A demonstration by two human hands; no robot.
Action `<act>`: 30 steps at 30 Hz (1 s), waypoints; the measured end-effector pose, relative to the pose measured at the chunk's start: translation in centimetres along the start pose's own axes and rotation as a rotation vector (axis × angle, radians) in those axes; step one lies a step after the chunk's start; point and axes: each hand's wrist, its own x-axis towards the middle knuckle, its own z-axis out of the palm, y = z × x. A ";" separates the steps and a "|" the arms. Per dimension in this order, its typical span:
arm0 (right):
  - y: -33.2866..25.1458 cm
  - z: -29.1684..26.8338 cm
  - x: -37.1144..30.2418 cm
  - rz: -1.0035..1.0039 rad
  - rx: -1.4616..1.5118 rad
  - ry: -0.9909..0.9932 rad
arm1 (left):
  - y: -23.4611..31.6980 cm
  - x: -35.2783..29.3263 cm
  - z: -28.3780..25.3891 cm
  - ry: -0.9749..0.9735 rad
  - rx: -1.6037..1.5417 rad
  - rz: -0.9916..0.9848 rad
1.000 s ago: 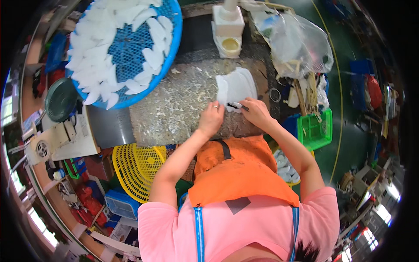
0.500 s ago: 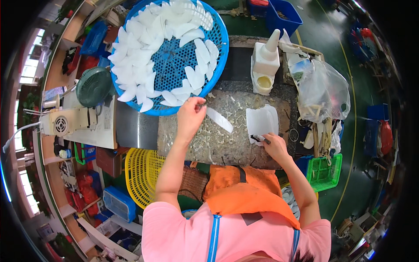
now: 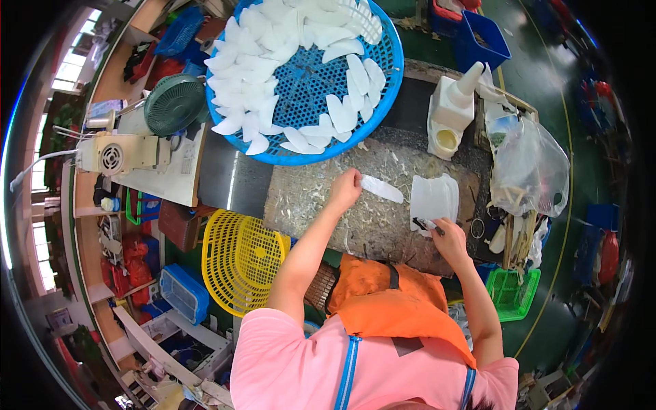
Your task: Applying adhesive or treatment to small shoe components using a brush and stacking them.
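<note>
Head view: a person in a pink top and orange apron [image 3: 403, 335] is at a worn, glue-flecked board [image 3: 307, 212], both arms stretched forward over its near edge.
Left hand [image 3: 346, 189]: arm extended far and slightly right from the shoulder; thumb and fingertips drawn together, pinching the left end of a white piece.
White piece [image 3: 384, 189]: long, rounded, slanting right and nearer from the fingertips, over the middle of the board.
Right hand [image 3: 449, 239]: elbow out to the right, forearm angled left and far; fingers curled around a small dark tool [image 3: 439, 231].
White stack [image 3: 435, 197]: flat on the right part of the board, the tool at its near edge.
Blue basket [image 3: 301, 78]: far left, overhanging the board, ringed with white leaf-shaped pieces [image 3: 239, 85].
White bottle [image 3: 452, 102]: far right, nozzle raised, just beyond the board.
Clear bag [image 3: 536, 171]: right of the bottle; its blue-green patch [image 3: 503, 125] is too small to read.
</note>
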 end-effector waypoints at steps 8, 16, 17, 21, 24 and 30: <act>-0.6 -0.7 0.5 0.044 0.013 -0.014 | 2.3 -1.5 -1.2 0.092 0.198 0.062; -0.4 -0.3 0.8 0.077 0.038 0.034 | 2.7 -1.7 -0.3 0.188 0.021 0.074; -0.8 -0.3 0.9 0.073 0.038 0.028 | 3.4 -1.6 0.1 0.251 0.090 0.017; -0.9 -0.1 0.9 0.097 0.066 0.000 | 2.8 -2.0 1.6 0.371 0.111 -0.013; -0.8 -0.1 0.7 0.117 0.054 0.008 | 2.1 -2.3 1.2 0.336 -0.049 0.046; -0.5 -0.3 0.5 0.132 0.095 0.004 | 4.2 -6.6 -6.3 0.213 -0.361 0.066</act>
